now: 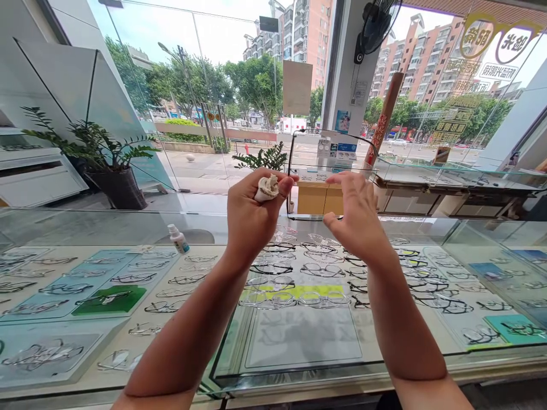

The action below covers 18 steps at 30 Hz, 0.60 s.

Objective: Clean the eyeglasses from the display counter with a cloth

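Note:
My left hand (256, 213) is closed around a bunched, off-white roll (267, 188) that looks like cloth or tissue. Its thumb and fingertips also pinch a thin black pair of eyeglasses (292, 154), turned sideways with the front nearly edge-on. One temple runs to the right above my right hand (356, 219), the other low near its thumb. That hand is open, fingers apart; whether its thumb touches the lower temple I cannot tell. Both hands are raised over a glass display case (307, 373) with several rows of eyeglass frames (322, 269) inside.
A small white spray bottle (178, 239) stands on the glass top to the left. Beyond the counter are a potted plant (115, 171), a large window and another display case (448, 173) at the right. A black wall fan (376, 25) hangs on the pillar.

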Available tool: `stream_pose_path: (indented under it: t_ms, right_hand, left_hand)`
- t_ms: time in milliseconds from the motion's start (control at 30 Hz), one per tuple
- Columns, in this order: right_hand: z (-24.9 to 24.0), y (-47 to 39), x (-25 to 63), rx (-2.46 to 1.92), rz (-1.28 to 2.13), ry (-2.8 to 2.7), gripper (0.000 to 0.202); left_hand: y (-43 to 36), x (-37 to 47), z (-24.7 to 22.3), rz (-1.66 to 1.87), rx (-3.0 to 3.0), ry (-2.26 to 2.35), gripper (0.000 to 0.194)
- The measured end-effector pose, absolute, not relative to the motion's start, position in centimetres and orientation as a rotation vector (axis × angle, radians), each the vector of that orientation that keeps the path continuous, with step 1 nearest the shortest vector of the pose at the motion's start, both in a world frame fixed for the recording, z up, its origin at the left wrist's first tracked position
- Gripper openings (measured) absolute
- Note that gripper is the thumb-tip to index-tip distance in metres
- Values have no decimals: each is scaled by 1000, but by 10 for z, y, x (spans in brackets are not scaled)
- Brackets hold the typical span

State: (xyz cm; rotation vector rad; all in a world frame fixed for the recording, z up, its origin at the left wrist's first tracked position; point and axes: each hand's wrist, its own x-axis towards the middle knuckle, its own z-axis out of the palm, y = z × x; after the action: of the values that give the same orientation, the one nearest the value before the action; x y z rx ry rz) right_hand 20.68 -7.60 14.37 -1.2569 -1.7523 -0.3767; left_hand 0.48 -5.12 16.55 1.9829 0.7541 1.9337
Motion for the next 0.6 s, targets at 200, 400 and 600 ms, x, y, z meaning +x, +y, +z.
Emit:
stream_pose_path:
  t_ms: [200,400,600]
  right_hand:
    - [145,-77,206,-1255,-332,-1813,55]
    - [153,-88,193,-1083,-152,-1917,54]
    - [148,-83,180,-986,-63,-1913,36]
  left_hand:
    - [-46,3,164,1890,2029,785,35]
    - [-38,4,161,1813,2115,669,38]
    - [-37,5,162,1717,2113,619,33]
